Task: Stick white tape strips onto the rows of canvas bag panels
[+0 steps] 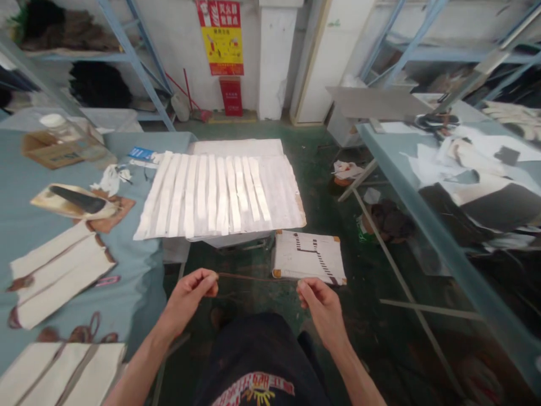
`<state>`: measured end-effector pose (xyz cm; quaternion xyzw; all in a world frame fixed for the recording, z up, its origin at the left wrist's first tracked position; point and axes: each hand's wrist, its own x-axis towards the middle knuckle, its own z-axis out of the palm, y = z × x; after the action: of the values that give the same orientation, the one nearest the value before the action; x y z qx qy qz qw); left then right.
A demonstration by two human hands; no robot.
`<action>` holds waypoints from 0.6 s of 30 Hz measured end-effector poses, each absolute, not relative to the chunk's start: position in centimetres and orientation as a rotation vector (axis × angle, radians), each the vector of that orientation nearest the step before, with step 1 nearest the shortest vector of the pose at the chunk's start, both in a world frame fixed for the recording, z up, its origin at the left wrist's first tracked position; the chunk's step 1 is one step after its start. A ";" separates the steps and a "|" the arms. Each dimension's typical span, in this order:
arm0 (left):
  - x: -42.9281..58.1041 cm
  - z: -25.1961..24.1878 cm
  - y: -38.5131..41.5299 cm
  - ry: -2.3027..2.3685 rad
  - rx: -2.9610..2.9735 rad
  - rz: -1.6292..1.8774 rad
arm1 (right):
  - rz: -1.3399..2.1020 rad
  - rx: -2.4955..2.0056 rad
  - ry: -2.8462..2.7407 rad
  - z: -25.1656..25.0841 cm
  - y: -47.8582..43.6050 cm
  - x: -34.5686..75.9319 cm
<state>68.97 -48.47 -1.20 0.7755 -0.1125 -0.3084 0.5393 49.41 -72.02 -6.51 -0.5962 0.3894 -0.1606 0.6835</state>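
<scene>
Strip (257, 278) is running left-to-right across the lower centre, taut, with the left hand (191, 293) and right hand (319, 301) each pinching 1 end between closed fingertips.

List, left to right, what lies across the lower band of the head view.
cream fabric panel → left hand → thin brown strip, pinched at both ends → right hand → grey metal bar on the floor

One cord (253, 277). Beyond the cord: one patterned panel (308, 256), roughly ten white strips (211, 194), and one cardboard box (48, 151).
</scene>
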 end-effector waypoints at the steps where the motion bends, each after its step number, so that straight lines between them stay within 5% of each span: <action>1: 69.4 -0.6 -48.2 -0.254 1.851 -0.699 | -0.351 -1.363 0.863 -6.8 -72.1 49.6; 11: 70.3 5.0 -50.7 -0.257 1.769 -0.463 | -0.271 -1.457 0.708 -6.2 -73.0 51.4; 18: 70.2 14.2 -53.3 -0.480 1.719 -0.342 | -0.232 -1.493 0.539 -2.9 -73.4 52.2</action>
<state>70.15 -53.26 14.19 0.7460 -0.2085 -0.1484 0.6148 52.20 -73.44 -2.89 -0.6690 0.2413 -0.1038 0.6953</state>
